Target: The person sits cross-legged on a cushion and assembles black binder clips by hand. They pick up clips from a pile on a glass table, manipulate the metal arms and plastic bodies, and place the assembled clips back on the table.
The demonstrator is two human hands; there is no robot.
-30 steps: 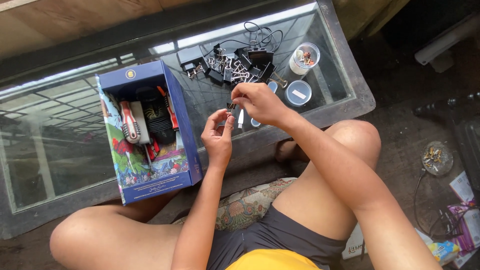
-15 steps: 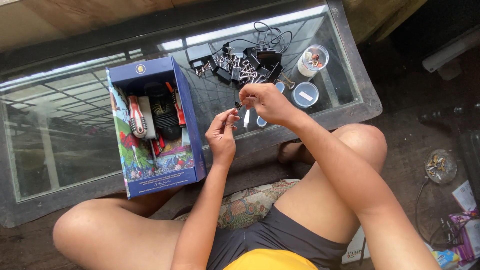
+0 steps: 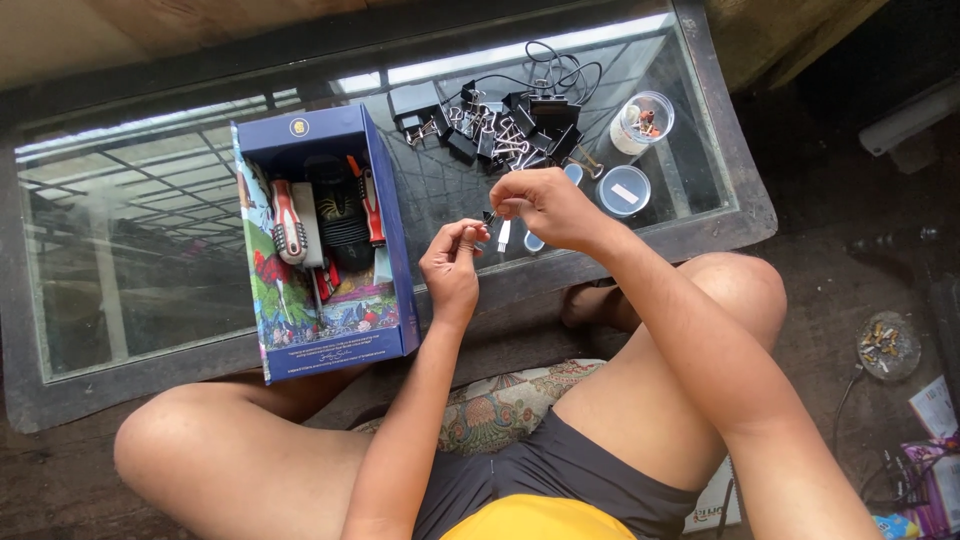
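Note:
I sit cross-legged at a low glass-topped table [image 3: 150, 250]. My right hand [image 3: 545, 205] and my left hand [image 3: 452, 268] meet above its near edge and pinch a small dark metal part [image 3: 490, 222] between their fingertips. A small white piece [image 3: 503, 236] shows just below my right fingers; what holds it I cannot tell. To the left of my hands stands an open blue box [image 3: 390, 240] with red-handled screwdrivers [image 3: 283, 222] and other tools inside.
A heap of black binder clips [image 3: 500, 130] with a black cable lies behind my hands. A clear jar of small parts [image 3: 640, 122] and a round lid [image 3: 624, 190] sit at the right. An ashtray [image 3: 888, 345] and packets lie on the floor to the right.
My hands stay together on the small part; my right fingers have shifted slightly on it. The view has moved a little.

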